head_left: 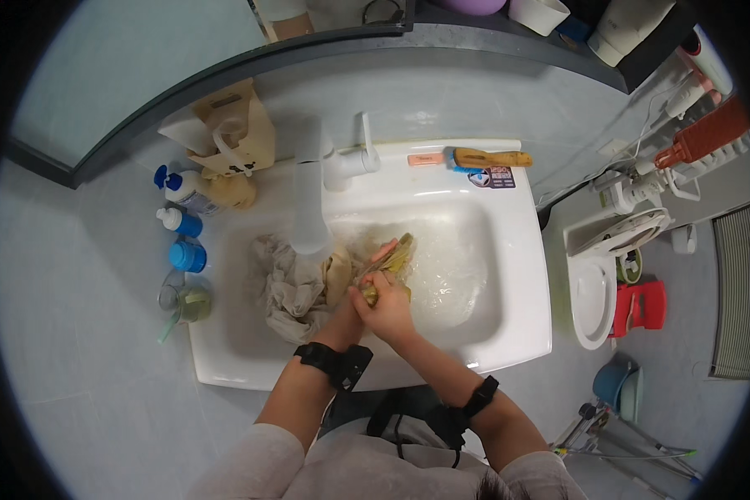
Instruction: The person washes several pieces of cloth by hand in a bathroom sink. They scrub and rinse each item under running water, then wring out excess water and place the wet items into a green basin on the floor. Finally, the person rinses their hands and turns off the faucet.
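Both hands are close together over the basin of a white ceramic sink [528, 275]. My right hand [387, 309] is closed on a wet yellowish cloth [399, 255], part of which hangs towards the water. My left hand [357, 307] lies against it, mostly hidden behind the right, its fingers out of sight; whether it grips the cloth I cannot tell. Something pink [384, 250] shows at the cloth's far edge. Beside the hands, grey-white wet cloth [294, 281] is heaped in the basin's left part, with a cream cloth piece [337, 275] next to it. Cloudy water [447, 275] stands on the right.
The faucet [311, 206] reaches over the basin. A wooden-handled brush [490, 158] and a pink bar [426, 159] lie on the back rim. Bottles [187, 256], a glass mug [194, 303] and a paper bag [244, 134] stand left. A toilet [590, 300] is at the right.
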Tool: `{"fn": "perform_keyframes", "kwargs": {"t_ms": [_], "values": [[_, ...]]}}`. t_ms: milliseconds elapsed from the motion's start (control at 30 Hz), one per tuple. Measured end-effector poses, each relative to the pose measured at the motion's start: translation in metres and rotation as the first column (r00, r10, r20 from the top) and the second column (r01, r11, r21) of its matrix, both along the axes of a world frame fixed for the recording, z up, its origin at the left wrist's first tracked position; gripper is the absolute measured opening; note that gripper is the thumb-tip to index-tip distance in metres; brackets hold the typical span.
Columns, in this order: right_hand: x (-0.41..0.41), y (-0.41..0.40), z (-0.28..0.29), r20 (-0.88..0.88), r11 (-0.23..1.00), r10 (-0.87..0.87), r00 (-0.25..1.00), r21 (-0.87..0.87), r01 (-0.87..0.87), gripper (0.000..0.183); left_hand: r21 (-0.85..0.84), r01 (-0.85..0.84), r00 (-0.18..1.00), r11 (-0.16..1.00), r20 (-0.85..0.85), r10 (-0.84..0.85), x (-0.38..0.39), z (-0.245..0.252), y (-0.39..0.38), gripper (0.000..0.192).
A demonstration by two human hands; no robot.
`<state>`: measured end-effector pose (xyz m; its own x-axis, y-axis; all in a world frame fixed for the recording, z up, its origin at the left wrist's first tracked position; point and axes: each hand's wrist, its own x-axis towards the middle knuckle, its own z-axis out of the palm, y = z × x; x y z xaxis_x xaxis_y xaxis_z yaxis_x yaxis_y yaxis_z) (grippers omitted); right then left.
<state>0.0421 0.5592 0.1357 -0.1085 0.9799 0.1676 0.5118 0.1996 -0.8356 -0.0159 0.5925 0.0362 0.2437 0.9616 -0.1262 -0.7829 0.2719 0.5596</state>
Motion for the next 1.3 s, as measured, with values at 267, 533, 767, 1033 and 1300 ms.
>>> {"fn": "perform_keyframes", "kwargs": {"t_ms": [267, 533, 767, 1033, 1300], "values": [[0.076, 0.062, -0.073, 0.504, 0.946, -0.08, 0.86, -0.233, 0.225, 0.032, -0.5, 0.329, 0.93, 0.801, 0.024, -0.367, 0.015, 0.002, -0.007, 0.048], [0.064, -0.01, -0.156, 0.904, 0.982, 0.02, 0.426, 0.063, -0.181, 0.053, 0.019, 0.274, -0.276, 0.962, -0.956, 0.097, 0.005, -0.017, -0.005, 0.048], [0.087, 0.036, -0.147, 0.452, 0.869, -0.394, 0.8, -0.101, 0.485, 0.042, -0.55, -0.023, 0.449, 0.835, -0.752, -0.483, -0.005, -0.021, -0.007, 0.041], [0.009, 0.024, -0.024, -0.023, 0.967, -0.116, 0.993, -0.23, 0.107, 0.028, -0.569, 0.047, 0.999, 0.821, 0.016, -0.047, -0.008, 0.014, 0.005, 0.057], [0.006, 0.006, -0.011, 0.229, 0.997, 0.078, 0.97, 0.002, -0.08, 0.02, -0.425, 0.207, 0.971, 0.881, -0.023, -0.24, -0.006, 0.019, -0.004, 0.055]]}}
